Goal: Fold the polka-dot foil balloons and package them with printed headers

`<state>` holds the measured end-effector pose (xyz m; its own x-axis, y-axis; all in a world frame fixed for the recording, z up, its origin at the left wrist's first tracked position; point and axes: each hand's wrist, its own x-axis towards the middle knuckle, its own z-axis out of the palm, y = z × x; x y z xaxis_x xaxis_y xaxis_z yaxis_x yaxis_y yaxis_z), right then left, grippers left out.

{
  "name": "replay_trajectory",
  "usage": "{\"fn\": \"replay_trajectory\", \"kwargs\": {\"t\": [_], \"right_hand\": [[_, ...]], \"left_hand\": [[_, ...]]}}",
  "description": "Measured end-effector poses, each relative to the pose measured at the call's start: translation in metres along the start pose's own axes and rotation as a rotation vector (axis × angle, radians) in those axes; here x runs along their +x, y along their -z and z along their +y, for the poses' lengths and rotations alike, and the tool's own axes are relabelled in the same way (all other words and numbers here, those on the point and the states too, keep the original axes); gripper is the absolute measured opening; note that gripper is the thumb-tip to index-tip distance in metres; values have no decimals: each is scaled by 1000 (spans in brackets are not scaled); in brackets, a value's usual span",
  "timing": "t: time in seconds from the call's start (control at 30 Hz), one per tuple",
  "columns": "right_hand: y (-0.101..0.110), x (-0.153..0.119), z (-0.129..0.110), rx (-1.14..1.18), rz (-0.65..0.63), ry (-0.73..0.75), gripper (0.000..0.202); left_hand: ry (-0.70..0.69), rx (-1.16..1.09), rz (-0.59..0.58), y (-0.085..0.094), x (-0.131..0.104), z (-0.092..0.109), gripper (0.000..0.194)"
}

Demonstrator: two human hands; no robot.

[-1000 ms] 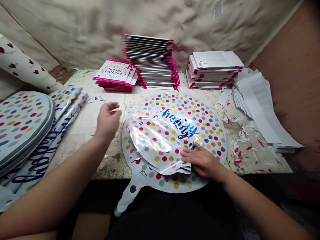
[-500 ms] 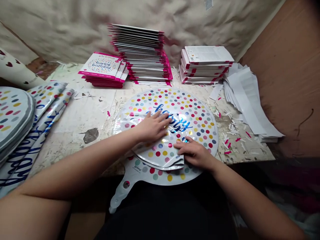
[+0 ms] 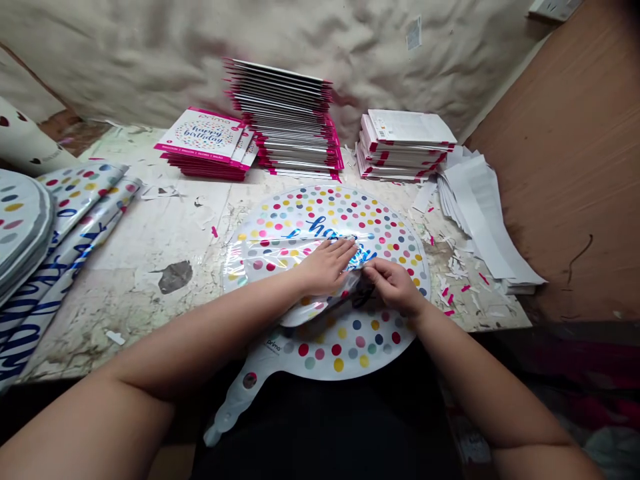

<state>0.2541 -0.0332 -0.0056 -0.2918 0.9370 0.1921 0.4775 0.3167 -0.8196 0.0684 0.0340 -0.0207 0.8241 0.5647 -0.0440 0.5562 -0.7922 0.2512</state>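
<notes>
A round white foil balloon with coloured dots and blue lettering lies flat at the table's front, its tail hanging past the edge at lower left. On top of it lies a partly folded, shiny dotted balloon. My left hand rests flat on this folded balloon, fingers stretched toward the upper right. Just right of it, my right hand pinches the folded balloon's right edge, which is lifted and bent over to the left. Part of the blue lettering is hidden under my hands.
Behind stand packs of pink-and-white "happy birthday" packages, a tall stack and a lower stack. White paper strips and scraps lie at right. More dotted balloons are piled at left, near a wooden side panel opposite.
My left hand has slid to the right across the folded balloon. My right hand has closed on its right edge and raised it, folding it leftward. The view has shifted slightly.
</notes>
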Motion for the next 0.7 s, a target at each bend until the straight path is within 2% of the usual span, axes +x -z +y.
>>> {"fn": "replay_trajectory", "kwargs": {"t": [0.07, 0.13, 0.2, 0.27, 0.37, 0.4, 0.43, 0.5, 0.57, 0.63, 0.67, 0.7], "right_hand": [[-3, 4, 7, -16, 96, -87, 31], [-5, 8, 11, -44, 155, -112, 31], [-6, 14, 9, -86, 178, -101, 30], [-7, 24, 7, -164, 178, -116, 29], [-9, 40, 9, -323, 147, -254, 28], [-10, 44, 11, -364, 143, -304, 28], [-11, 48, 13, -394, 146, -346, 27], [-15, 54, 17, -430, 169, -397, 26], [-19, 56, 17, -464, 178, -436, 25], [-23, 58, 15, -492, 173, -452, 25], [-25, 59, 13, -506, 168, -452, 26], [-26, 59, 12, -521, 163, -448, 27]], "left_hand": [[15, 19, 3, 1, 6, -4, 58], [36, 20, 9, 3, 15, -8, 57], [52, -27, -19, 5, 20, -13, 56], [24, -96, -60, 6, 14, -20, 63], [-40, -185, -76, 8, -26, -37, 72], [-31, -217, -99, 10, -47, -45, 71], [34, -241, -96, 12, -70, -52, 70], [222, -286, -20, 19, -114, -62, 59], [441, -281, 99, 31, -145, -61, 51], [610, -190, 267, 42, -155, -45, 46], [633, -126, 357, 45, -153, -32, 45], [591, -73, 431, 46, -147, -17, 45]]}}
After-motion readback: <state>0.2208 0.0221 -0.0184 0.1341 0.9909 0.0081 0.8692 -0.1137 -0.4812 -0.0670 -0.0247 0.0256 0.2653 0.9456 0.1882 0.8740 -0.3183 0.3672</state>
